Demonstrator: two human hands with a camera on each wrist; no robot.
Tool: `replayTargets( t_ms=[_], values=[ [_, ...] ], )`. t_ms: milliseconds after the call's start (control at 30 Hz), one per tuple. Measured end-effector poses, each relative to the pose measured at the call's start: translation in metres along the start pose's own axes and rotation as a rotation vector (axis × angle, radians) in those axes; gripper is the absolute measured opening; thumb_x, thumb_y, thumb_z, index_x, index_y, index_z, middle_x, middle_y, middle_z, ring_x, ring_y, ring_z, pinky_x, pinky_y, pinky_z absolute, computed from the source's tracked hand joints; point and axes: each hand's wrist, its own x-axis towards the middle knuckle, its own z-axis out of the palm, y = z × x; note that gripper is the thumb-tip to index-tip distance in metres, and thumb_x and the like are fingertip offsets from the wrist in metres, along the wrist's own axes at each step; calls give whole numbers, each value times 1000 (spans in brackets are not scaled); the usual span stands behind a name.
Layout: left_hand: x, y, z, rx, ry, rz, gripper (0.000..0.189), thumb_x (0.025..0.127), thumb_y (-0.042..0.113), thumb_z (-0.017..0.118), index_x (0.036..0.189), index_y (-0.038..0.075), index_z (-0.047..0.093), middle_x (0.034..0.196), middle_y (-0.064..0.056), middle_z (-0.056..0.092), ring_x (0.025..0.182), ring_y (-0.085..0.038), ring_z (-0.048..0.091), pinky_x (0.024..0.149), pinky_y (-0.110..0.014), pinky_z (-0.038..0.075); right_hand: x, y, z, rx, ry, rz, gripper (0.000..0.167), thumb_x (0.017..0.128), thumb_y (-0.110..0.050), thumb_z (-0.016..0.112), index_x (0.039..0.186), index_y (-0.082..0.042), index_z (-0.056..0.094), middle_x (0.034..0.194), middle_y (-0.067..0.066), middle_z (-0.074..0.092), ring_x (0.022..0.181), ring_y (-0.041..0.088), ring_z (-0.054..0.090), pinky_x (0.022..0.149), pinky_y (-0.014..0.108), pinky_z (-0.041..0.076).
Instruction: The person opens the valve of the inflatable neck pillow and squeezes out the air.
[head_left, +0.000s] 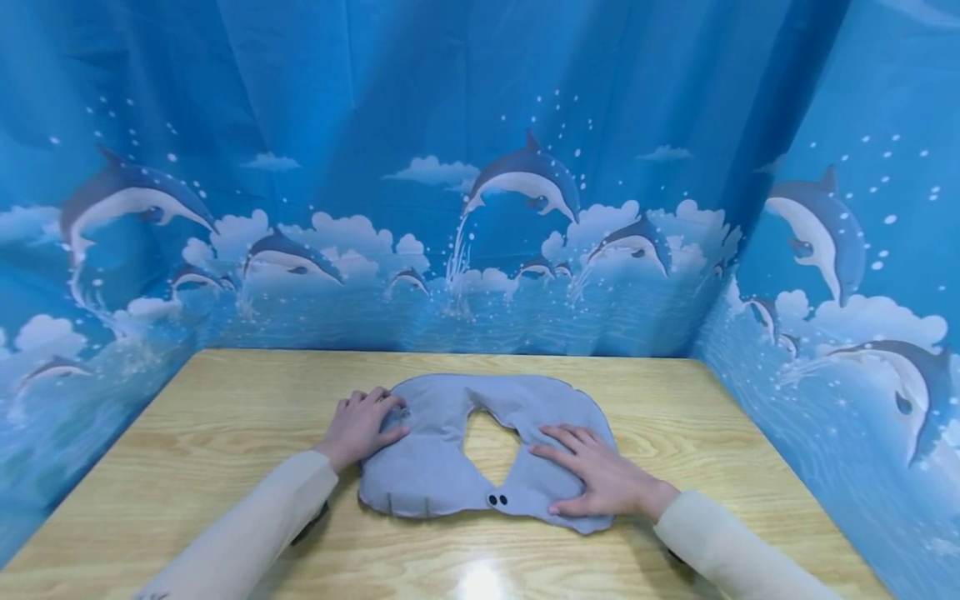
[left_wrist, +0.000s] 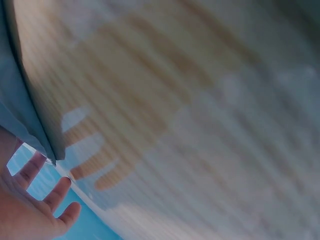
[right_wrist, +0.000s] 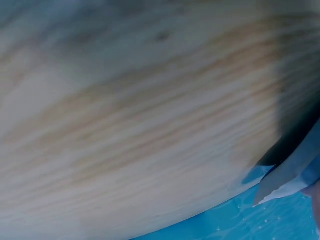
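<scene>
A grey inflatable neck pillow [head_left: 427, 467] lies flat on the wooden table, its two ends meeting at the near side beside two dark round snaps [head_left: 497, 500]. My left hand [head_left: 362, 427] rests on its upper left edge, fingers extended and thumb on the fabric. The left wrist view shows that hand [left_wrist: 30, 210] with fingers apart beside the pillow's edge [left_wrist: 25, 105]. On the pillow's right half lies my right hand [head_left: 603, 477], palm down with its fingers spread. In the right wrist view only a corner of the pillow [right_wrist: 290, 172] and a sliver of hand show.
Light wood-grain table [head_left: 247, 417] extends around the pillow on all sides. Blue curtains [head_left: 420, 100] printed with dolphins and clouds hang behind the table and along both sides.
</scene>
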Motion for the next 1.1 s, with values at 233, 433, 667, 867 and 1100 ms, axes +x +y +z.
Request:
replayTargets(
  t_ms=[233, 433, 667, 867, 1100],
  values=[
    [1, 1, -1, -3, -9, 1, 39, 83, 47, 61, 112, 20, 60, 117, -8, 54, 103, -39, 49, 83, -56, 37, 5, -5, -2, 30, -13, 63, 67, 82, -60, 52, 140, -29, 35, 145, 6, 32, 128, 30, 35, 97, 55, 32],
    [0, 3, -2, -18, -9, 3, 39, 83, 45, 62, 112, 19, 60, 117, -9, 54, 103, -39, 49, 82, -56, 37, 11, -13, -2, 36, -34, 134, 65, 83, -53, 54, 140, -29, 34, 143, 9, 35, 125, 34, 38, 96, 57, 32],
    [0, 3, -3, -15, -17, -6, 39, 83, 45, 62, 112, 19, 59, 117, -9, 54, 103, -40, 48, 83, -56, 37, 17, -20, 1, 54, 16, 130, 60, 81, -40, 57, 138, -31, 39, 140, 14, 39, 121, 38, 40, 92, 60, 33],
    [0, 3, -2, -9, -18, -13, 39, 83, 45, 62, 112, 20, 60, 116, -9, 54, 103, -39, 49, 82, -56, 37, 19, -23, 3, 58, 25, 142, 55, 84, -40, 56, 136, -32, 40, 139, 13, 40, 121, 37, 41, 91, 60, 33],
    [0, 3, -1, 9, -16, -17, 39, 83, 45, 62, 112, 19, 60, 116, -9, 54, 102, -39, 49, 82, -56, 37, 22, -27, 4, 49, 23, 188, 56, 85, -57, 50, 135, -32, 42, 139, 11, 40, 121, 37, 41, 91, 60, 33]
  ],
)
